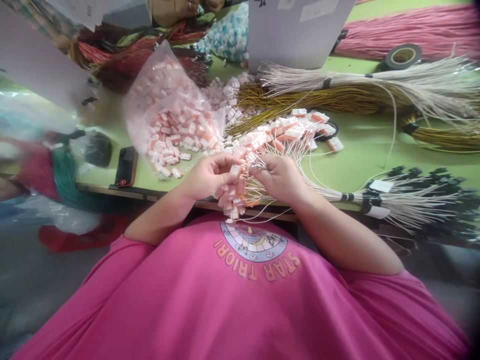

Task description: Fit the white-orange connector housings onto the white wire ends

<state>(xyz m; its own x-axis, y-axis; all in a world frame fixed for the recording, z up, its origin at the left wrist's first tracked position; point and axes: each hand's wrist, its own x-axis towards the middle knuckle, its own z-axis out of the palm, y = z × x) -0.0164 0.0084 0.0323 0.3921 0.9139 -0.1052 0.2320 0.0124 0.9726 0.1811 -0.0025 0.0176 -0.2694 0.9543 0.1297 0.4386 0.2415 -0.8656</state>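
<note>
My left hand (209, 176) is closed around a cluster of small white-and-orange plastic connectors (233, 196) that hang from thin white wires at the table's front edge. My right hand (278, 176) pinches the white wires (330, 192) close to the same cluster, fingers curled. The wire bundle runs right to a taped section with black ends (423, 192). More wired connectors (296, 131) lie fanned out just beyond my hands. A clear plastic bag of loose connectors (172, 120) sits to the left of them.
A phone (126, 166) lies at the table edge on the left. Bundles of yellow (300, 100), white (375, 80) and pink wires (408, 27), a black tape roll (403, 56) and a grey box (296, 30) fill the back. Another person's hands (183, 7) work at the far side.
</note>
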